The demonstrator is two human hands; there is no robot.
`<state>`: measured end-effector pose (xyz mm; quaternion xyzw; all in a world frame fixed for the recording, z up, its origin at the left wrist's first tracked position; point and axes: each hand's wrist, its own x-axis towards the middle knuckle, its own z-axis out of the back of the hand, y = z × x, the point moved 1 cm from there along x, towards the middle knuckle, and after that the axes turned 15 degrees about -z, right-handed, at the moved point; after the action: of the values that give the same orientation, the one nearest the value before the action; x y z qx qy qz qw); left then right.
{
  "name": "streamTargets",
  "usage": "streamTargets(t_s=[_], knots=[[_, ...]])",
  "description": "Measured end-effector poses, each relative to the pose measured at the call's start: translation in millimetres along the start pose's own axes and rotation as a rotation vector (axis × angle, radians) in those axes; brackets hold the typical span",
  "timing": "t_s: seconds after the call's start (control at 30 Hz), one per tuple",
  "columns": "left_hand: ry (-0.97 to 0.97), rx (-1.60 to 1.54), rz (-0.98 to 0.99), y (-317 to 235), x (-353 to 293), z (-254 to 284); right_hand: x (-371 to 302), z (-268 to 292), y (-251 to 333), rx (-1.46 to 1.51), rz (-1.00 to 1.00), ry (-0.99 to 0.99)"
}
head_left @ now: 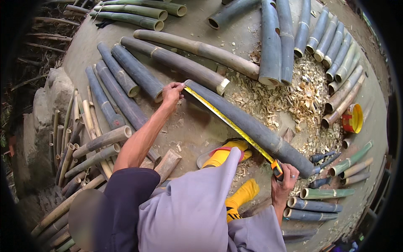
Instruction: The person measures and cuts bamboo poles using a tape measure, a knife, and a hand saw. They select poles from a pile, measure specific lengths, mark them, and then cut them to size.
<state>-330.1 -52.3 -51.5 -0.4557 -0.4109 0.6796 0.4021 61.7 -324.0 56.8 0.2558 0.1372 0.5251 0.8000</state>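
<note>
A dark grey bamboo pole (252, 119) lies slantwise in front of me. Along its near side stretches the yellow blade (228, 122) of a tape measure. My left hand (171, 95) pinches the blade's hooked end against the pole's upper left end. Down at the pole's lower right end, my right hand (286, 179) is closed around the orange and black tape measure (277, 169). The blade runs taut and nearly straight between both hands.
Cut bamboo poles (136, 69) lie left and beyond, with short pieces (331, 42) lined up at right. Wood shavings (304, 94) cover the ground near a red and yellow bucket (352, 118). My feet in yellow socks (243, 193) stand close to the pole.
</note>
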Motion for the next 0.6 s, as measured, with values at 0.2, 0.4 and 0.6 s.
streamTargets(t_s=[0.2,0.4,0.6], knots=[[0.009,0.065,-0.095,10,1,-13,11,-3,-20,0.063,-0.001,-0.045],[0.148,0.539,-0.708,-28,-40,-41,25,54,-93,-0.129,-0.203,-0.328],[1.250,0.199,-0.584,-109,-166,-236,1,91,-161,-0.155,-0.329,-0.420]])
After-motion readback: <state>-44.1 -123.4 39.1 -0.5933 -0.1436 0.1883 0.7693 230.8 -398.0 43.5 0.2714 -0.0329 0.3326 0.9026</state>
